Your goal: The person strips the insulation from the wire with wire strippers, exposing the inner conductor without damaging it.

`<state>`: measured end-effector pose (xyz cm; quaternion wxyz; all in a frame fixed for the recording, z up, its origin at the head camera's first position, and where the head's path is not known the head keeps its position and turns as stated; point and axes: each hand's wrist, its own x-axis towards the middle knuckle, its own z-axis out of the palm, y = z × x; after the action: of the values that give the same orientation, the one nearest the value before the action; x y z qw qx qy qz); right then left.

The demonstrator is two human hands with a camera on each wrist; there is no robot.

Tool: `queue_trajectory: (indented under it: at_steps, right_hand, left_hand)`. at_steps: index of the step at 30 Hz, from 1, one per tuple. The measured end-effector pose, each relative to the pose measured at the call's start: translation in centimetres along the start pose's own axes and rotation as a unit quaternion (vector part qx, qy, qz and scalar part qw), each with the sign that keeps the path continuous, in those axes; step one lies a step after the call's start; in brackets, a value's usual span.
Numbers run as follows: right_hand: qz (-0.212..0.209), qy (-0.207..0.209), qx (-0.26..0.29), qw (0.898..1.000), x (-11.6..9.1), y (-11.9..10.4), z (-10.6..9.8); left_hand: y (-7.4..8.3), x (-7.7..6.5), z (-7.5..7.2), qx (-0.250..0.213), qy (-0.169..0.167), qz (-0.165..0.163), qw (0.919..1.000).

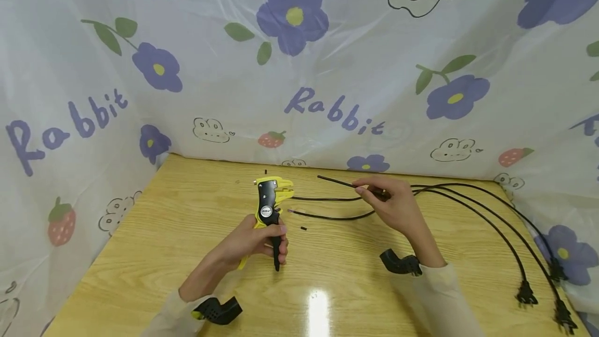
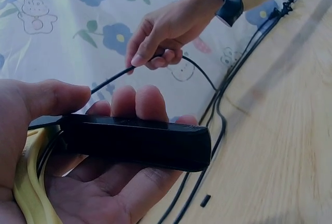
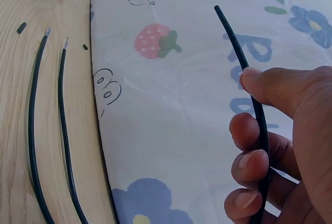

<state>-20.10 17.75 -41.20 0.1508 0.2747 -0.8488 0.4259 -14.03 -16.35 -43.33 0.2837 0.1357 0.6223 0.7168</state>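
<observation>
My left hand (image 1: 255, 241) grips a yellow and black wire stripper (image 1: 268, 202) by its handles, its head tilted up and away. In the left wrist view the black handle (image 2: 135, 141) lies across the curled fingers. To the right, my right hand (image 1: 390, 204) pinches a black power cord (image 1: 337, 181) near its end, which points left toward the stripper. The right wrist view shows this cord's end (image 3: 220, 16) still covered in black. Two more cords, one nearer (image 3: 32, 130) and one beside it (image 3: 65, 125), lie on the table with bare wire at their tips.
Black plugs (image 1: 526, 293) rest at the table's right side, where the cords curve round. Short black sheath bits lie on the wooden table (image 1: 327, 269), one close (image 1: 303, 228) and one farther back (image 1: 265, 171). A patterned cloth (image 1: 224, 77) hangs behind the table.
</observation>
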Motion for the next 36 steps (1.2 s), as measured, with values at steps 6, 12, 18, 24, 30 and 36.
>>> queue_trajectory:
  at_steps: [6,12,18,24,30,36]
  right_hand:
    - [-0.004,-0.005,-0.010,1.000,-0.6,-0.2,-0.6]
    - [-0.017,0.003,-0.017,1.000,-1.2,-0.5,-1.2]
    - [-0.018,0.009,-0.031,0.999,-1.5,-1.0,-1.9]
    - [-0.029,0.000,-0.031,0.999,-1.7,-1.9,-2.3]
    - [-0.052,-0.014,-0.020,0.998,-1.7,-2.7,-2.7]
    - [-0.061,-0.010,0.002,0.998,-1.5,-3.1,-2.9]
  left_hand:
    - [0.5,0.2,0.7,0.007,-0.020,0.007,0.9998]
    - [0.8,0.5,1.3,0.012,-0.043,0.019,0.9988]
    - [1.1,0.9,2.1,0.006,-0.059,0.027,0.9979]
    - [1.4,1.3,2.6,0.005,-0.071,0.034,0.9969]
    - [1.8,1.8,3.2,0.002,-0.081,0.037,0.9960]
    - [2.2,2.2,3.8,0.007,-0.083,0.039,0.9957]
